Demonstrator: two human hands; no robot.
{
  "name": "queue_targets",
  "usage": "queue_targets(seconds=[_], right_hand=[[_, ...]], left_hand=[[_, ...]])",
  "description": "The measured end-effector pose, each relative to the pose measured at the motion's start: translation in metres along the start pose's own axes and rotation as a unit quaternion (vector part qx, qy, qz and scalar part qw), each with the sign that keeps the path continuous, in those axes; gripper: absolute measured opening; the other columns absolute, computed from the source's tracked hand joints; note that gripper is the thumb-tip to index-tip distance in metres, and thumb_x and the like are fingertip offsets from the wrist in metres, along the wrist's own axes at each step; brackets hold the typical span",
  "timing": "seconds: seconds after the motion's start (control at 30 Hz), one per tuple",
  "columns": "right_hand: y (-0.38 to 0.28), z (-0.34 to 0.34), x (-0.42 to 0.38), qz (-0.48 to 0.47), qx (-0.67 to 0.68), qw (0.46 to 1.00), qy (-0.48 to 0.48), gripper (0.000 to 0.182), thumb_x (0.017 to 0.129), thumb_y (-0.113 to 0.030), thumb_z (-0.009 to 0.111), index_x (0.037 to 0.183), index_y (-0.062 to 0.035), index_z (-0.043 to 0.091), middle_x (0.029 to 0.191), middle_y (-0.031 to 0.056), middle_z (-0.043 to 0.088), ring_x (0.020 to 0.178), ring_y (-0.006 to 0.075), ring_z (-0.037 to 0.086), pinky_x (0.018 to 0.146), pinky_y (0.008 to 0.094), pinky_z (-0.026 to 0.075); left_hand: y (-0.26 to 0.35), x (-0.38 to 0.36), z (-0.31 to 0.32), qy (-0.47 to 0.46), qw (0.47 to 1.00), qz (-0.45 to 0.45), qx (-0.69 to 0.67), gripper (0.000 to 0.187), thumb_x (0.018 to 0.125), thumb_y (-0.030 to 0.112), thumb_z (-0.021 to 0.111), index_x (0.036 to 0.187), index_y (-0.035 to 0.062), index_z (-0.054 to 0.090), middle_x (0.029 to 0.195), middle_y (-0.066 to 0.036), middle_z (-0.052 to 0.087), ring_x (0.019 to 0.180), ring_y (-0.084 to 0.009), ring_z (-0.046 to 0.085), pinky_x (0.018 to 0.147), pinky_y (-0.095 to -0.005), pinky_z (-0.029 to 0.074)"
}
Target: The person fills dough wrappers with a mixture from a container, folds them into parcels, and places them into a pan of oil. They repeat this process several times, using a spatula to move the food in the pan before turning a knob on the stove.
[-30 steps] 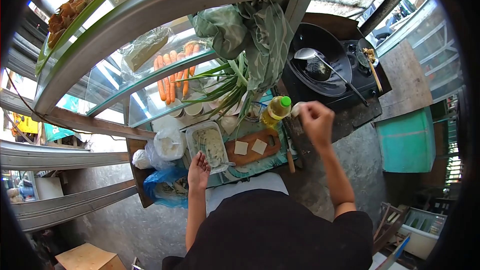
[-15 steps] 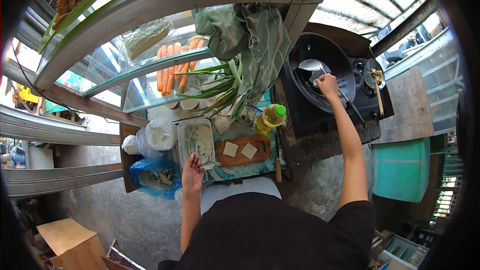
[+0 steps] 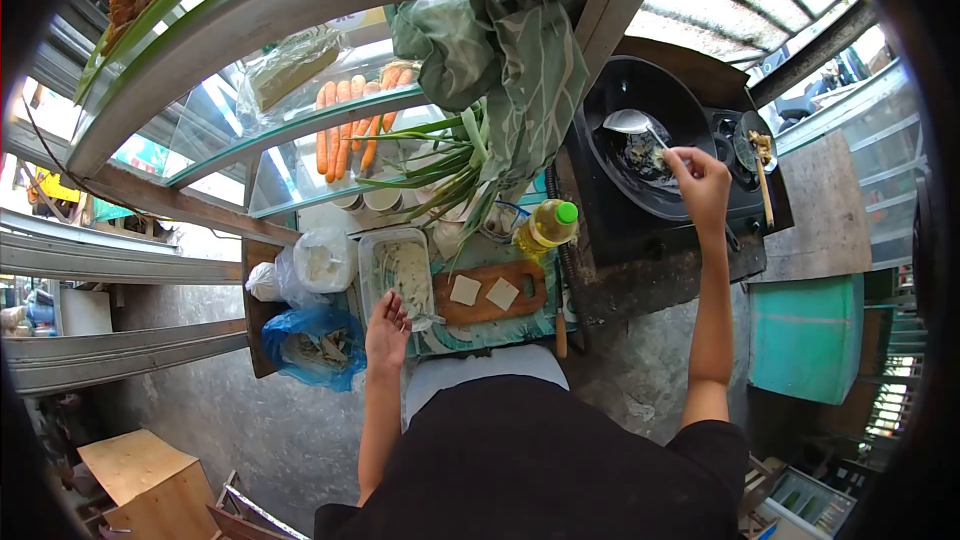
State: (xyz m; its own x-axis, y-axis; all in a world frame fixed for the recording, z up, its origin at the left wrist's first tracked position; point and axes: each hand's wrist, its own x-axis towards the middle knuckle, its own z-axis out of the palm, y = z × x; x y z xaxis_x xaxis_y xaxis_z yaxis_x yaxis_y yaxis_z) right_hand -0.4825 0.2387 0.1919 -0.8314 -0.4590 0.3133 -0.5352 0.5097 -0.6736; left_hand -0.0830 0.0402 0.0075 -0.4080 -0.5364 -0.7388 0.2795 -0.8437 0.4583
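My right hand [image 3: 703,185] is over the black wok [image 3: 650,75] on the stove, its fingertips pinched together low above the pan. I cannot tell what the pinch holds; a pale, battered bit shows right at the fingertips. A metal spatula [image 3: 627,121] lies in the wok, its handle running under my hand. My left hand [image 3: 388,332] is palm up with loosely curled, parted fingers, holding nothing, at the near rim of a clear plastic tub [image 3: 366,270] of pale batter. Beside the tub, two white square slices [image 3: 502,293] lie on a wooden cutting board [image 3: 535,300].
An oil bottle [image 3: 548,227] with a green cap stands between board and stove. Spring onions [image 3: 440,175] and a green cloth [image 3: 535,90] hang from the glass case holding carrots [image 3: 333,140]. A blue plastic bag [image 3: 315,348] sits left. A small pan [image 3: 745,145] rests on the stove's right.
My right hand has shifted right across the wok and turned, its fingers still pinched. More pale bits show in the wok below it. My left hand stays by the tub.
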Motion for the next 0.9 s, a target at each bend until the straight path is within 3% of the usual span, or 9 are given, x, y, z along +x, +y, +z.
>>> queue_targets(seconds=[0.1, 0.2, 0.23, 0.37, 0.47, 0.6, 0.7, 0.87, 0.9], right_hand=[[-0.051, 0.014, -0.050, 0.010, 0.171, 0.974, -0.146, 0.011, 0.077, -0.012, 0.067, 0.078, -0.0019, 0.068, 0.060, -0.0023, 0.058, 0.053, 0.0017, 0.044, 0.046, 0.0189, 0.034], [-0.085, 0.056, -0.094, 0.028, 0.158, 0.920, -0.359, 0.014, 0.077, -0.012, 0.065, 0.082, 0.0016, 0.065, 0.064, 0.0039, 0.061, 0.060, 0.0041, 0.051, 0.055, 0.0206, 0.042], [-0.086, 0.081, -0.109, 0.004, 0.175, 0.908, -0.380, 0.015, 0.077, -0.013, 0.063, 0.081, 0.0014, 0.065, 0.064, 0.0104, 0.062, 0.058, 0.0129, 0.057, 0.056, 0.0265, 0.044], [-0.054, 0.205, -0.149, -0.063, 0.116, 0.945, -0.300, 0.016, 0.074, -0.014, 0.057, 0.072, 0.0013, 0.062, 0.066, 0.0196, 0.058, 0.065, 0.0380, 0.056, 0.059, 0.0409, 0.045], [-0.036, 0.269, -0.145, -0.049, 0.108, 0.958, -0.260, 0.021, 0.080, -0.015, 0.056, 0.070, 0.0041, 0.058, 0.061, 0.0176, 0.055, 0.059, 0.0295, 0.058, 0.057, 0.0388, 0.044], [-0.024, 0.315, -0.132, -0.021, 0.098, 0.982, -0.159, 0.022, 0.078, -0.017, 0.058, 0.069, 0.0029, 0.056, 0.063, 0.0169, 0.056, 0.062, 0.0315, 0.059, 0.060, 0.0403, 0.046], [0.008, 0.355, -0.132, 0.025, -0.053, 0.996, -0.063, 0.023, 0.074, -0.022, 0.061, 0.070, 0.0003, 0.057, 0.060, 0.0139, 0.056, 0.056, 0.0293, 0.058, 0.056, 0.0390, 0.047], [0.019, 0.375, -0.125, 0.045, -0.119, 0.988, -0.087, 0.027, 0.069, -0.024, 0.064, 0.058, -0.0027, 0.053, 0.042, 0.0062, 0.047, 0.039, 0.0264, 0.049, 0.044, 0.0388, 0.042], [0.005, 0.362, -0.121, 0.112, -0.077, 0.978, -0.156, 0.024, 0.071, -0.026, 0.061, 0.076, -0.0028, 0.054, 0.064, 0.0130, 0.053, 0.060, 0.0319, 0.054, 0.056, 0.0419, 0.045]], left_hand=[[0.004, 0.004, 0.004, -0.013, 1.000, -0.007, 0.003, 0.020, 0.084, 0.021, 0.059, 0.102, 0.0123, 0.058, 0.086, 0.005, 0.057, 0.072, -0.0079, 0.048, 0.064, -0.0216, 0.041], [0.009, 0.005, 0.007, -0.024, 1.000, -0.008, 0.012, 0.020, 0.084, 0.021, 0.059, 0.101, 0.0117, 0.058, 0.086, 0.005, 0.058, 0.072, -0.0078, 0.049, 0.064, -0.0217, 0.041], [0.010, 0.005, 0.007, -0.024, 1.000, -0.008, 0.013, 0.020, 0.084, 0.021, 0.059, 0.101, 0.0117, 0.058, 0.086, 0.005, 0.058, 0.072, -0.0078, 0.049, 0.064, -0.0217, 0.041], [0.017, 0.002, 0.002, -0.022, 1.000, -0.009, 0.020, 0.019, 0.084, 0.021, 0.058, 0.100, 0.0108, 0.058, 0.085, 0.005, 0.058, 0.071, -0.0076, 0.049, 0.064, -0.0218, 0.042], [0.023, 0.000, -0.006, -0.016, 1.000, -0.004, 0.023, 0.019, 0.084, 0.021, 0.058, 0.100, 0.0106, 0.058, 0.085, 0.005, 0.058, 0.071, -0.0075, 0.050, 0.064, -0.0218, 0.042], [0.034, 0.001, -0.022, -0.007, 1.000, -0.011, 0.022, 0.019, 0.084, 0.022, 0.058, 0.100, 0.0108, 0.058, 0.084, 0.005, 0.058, 0.071, -0.0075, 0.050, 0.064, -0.0214, 0.041], [0.043, 0.001, -0.034, -0.010, 1.000, -0.007, 0.017, 0.018, 0.082, 0.020, 0.059, 0.098, 0.0127, 0.059, 0.084, 0.006, 0.057, 0.071, -0.0077, 0.051, 0.062, -0.0211, 0.043], [0.056, 0.001, -0.042, 0.001, 1.000, -0.004, 0.021, 0.017, 0.082, 0.021, 0.059, 0.097, 0.0135, 0.059, 0.084, 0.007, 0.058, 0.071, -0.0076, 0.051, 0.063, -0.0210, 0.043], [0.059, 0.001, -0.042, 0.001, 1.000, -0.005, 0.021, 0.017, 0.082, 0.021, 0.059, 0.097, 0.0136, 0.059, 0.085, 0.007, 0.058, 0.071, -0.0075, 0.051, 0.063, -0.0209, 0.043]])
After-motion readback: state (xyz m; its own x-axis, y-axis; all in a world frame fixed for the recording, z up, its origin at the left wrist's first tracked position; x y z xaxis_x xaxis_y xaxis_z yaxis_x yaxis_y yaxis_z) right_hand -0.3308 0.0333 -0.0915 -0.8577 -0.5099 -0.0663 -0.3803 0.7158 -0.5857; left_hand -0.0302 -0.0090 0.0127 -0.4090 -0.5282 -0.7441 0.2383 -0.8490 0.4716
